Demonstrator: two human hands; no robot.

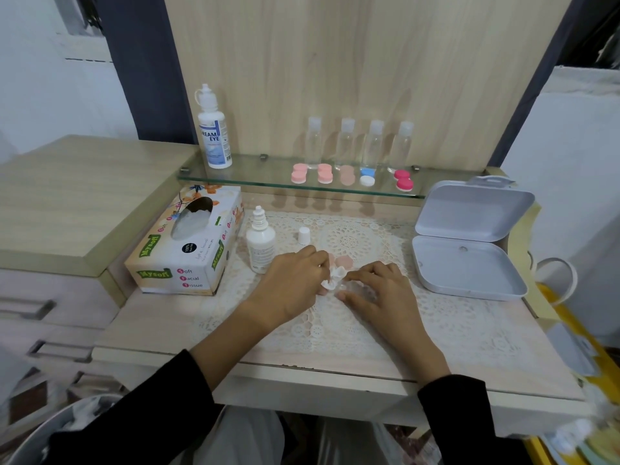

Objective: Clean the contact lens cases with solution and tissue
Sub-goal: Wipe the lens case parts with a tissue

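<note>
Left hand (295, 280) pinches tissue (333, 279) — right hand (380, 286) apparently too.

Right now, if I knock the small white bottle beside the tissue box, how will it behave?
The small bottle stands tall and narrow on the lace mat, so it would probably tip rather than slide. Its cap appears to be off, so it could spill.

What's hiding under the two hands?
A crumpled white tissue shows between the left hand and right hand, on the lace mat. Behind it, pink caps peek out. Whatever the fingers cover is hidden.
</note>
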